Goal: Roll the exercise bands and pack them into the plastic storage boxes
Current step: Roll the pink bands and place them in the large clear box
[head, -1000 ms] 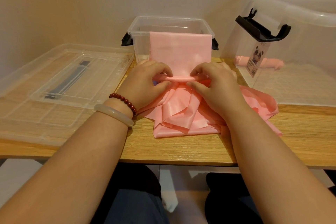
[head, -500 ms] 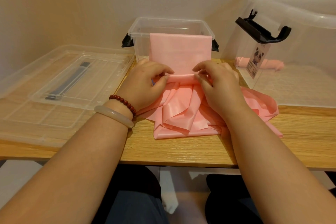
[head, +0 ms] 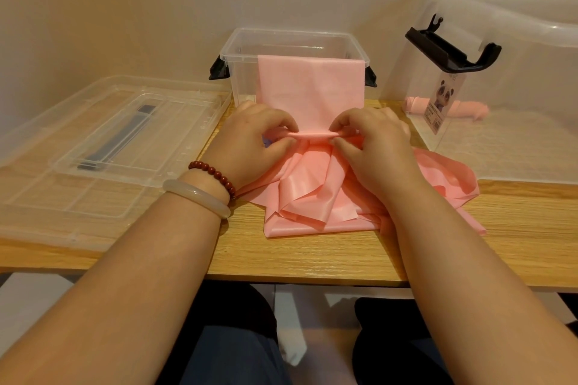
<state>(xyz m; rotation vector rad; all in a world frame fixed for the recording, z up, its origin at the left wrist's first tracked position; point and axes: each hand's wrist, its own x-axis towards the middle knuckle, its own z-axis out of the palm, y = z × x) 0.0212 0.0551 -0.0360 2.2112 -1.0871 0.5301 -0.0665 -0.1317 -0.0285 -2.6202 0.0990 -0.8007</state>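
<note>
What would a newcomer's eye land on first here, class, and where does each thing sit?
A pink exercise band drapes down the front of the small clear box at centre back and bunches on the wooden table. The left hand and right hand pinch its rolled part. Another rolled band lies in the large box at right.

large box [head: 516, 72] cut off at right; its label [head: 442, 103] text unreadable.

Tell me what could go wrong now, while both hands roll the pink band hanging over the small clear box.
1. The thin pink rubber band hangs over the rim of the small clear plastic box; pulling may drag the box.
2. The left hand and right hand pinch a narrow roll; the crumpled folds could make it roll crookedly.
</note>
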